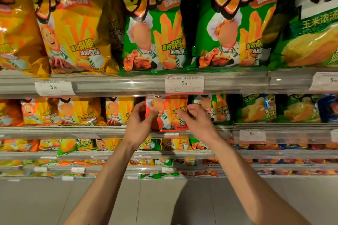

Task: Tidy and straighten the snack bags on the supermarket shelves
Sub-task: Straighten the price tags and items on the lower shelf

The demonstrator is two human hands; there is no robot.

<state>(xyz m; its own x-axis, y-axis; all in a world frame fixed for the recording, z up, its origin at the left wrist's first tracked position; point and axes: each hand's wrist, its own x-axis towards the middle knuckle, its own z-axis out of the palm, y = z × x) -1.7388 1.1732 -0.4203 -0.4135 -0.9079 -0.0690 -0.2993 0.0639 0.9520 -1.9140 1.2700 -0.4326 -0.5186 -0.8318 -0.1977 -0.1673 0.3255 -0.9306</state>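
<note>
A red snack bag stands upright on the second shelf, between yellow bags on its left and a green bag on its right. My left hand grips the red bag's left edge, thumb across the front. My right hand holds its right edge, fingers curled on the front. The bag's top is hidden behind the upper shelf's price rail.
Large yellow bags and green bags fill the top shelf, with a price tag on the rail. Green corn snack bags sit to the right. Lower shelves hold mixed small bags. Grey floor lies below.
</note>
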